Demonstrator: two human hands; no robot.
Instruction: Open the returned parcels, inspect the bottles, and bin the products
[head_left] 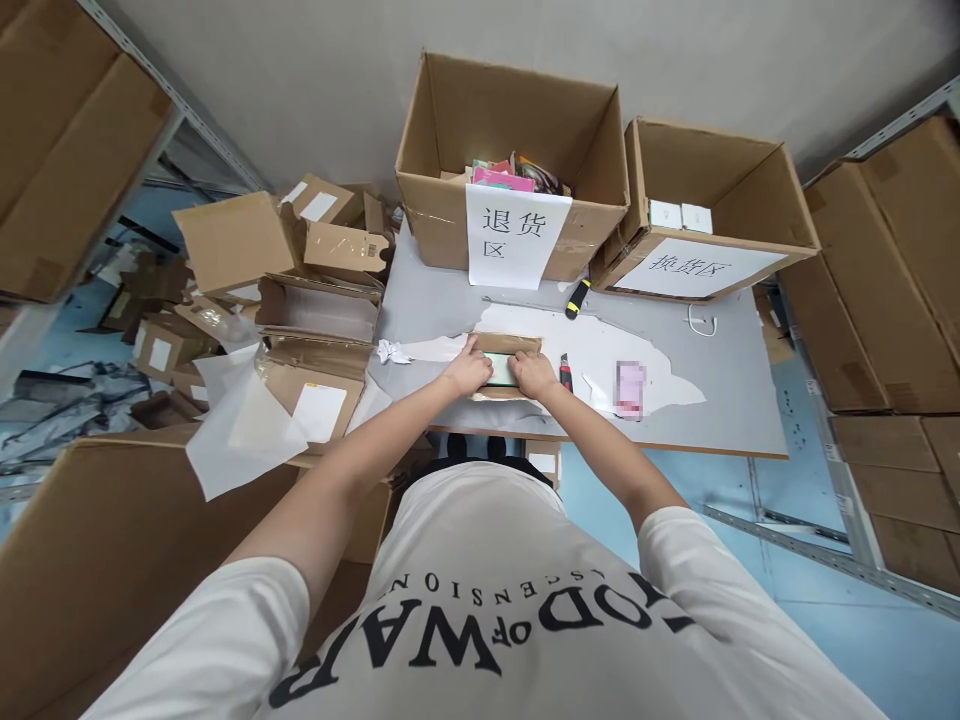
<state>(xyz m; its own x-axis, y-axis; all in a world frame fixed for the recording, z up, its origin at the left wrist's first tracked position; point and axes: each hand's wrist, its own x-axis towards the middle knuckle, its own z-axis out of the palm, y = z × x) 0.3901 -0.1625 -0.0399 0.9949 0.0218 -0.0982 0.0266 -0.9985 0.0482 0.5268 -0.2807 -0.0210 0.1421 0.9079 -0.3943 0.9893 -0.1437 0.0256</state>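
Note:
A small open cardboard box lies on the table in front of me, with a flat light-green item inside it. My left hand is closed at the box's left end, its thumb up by the back flap. At the right end, my right hand has its fingers curled down onto the box and the green item's edge. The fingertips of both hands are partly hidden. Just right of my right hand lies a red-and-black utility knife. A pink packet, partly blurred out, sits farther right.
Two large open cartons, one with a paper sign and one holding white boxes, stand along the table's back. A yellow-and-black cutter and white cable lie before them. Opened cardboard boxes pile up at left.

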